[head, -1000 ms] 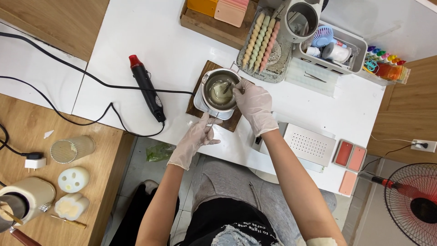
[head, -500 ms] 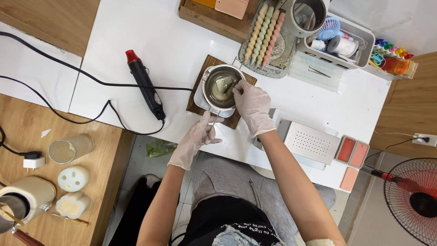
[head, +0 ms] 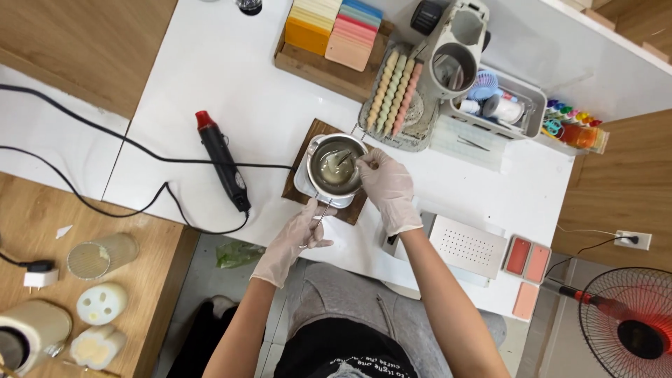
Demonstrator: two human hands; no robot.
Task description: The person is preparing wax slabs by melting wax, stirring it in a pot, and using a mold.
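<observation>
A small metal pot (head: pixel 336 165) with pale melted liquid sits on a white dish atop a brown wooden mat (head: pixel 302 176) at the white table's near edge. My left hand (head: pixel 302 231), in a white glove, grips the pot's thin handle below the pot. My right hand (head: pixel 385 183), also gloved, holds a slim stirring tool (head: pixel 344 161) whose tip dips into the liquid.
A black heat gun (head: pixel 222 161) with a red nozzle and cord lies left of the pot. Behind stand a tray of pastel beaded candles (head: pixel 392 98), coloured blocks (head: pixel 336 28), a basket (head: pixel 500 105) and a grey pitcher (head: pixel 455 66). A white perforated box (head: pixel 467 246) and pink moulds (head: pixel 526 259) sit right.
The view has shifted slightly. My right hand has moved the stirring tool a little inside the pot; my left hand stays on the handle.
</observation>
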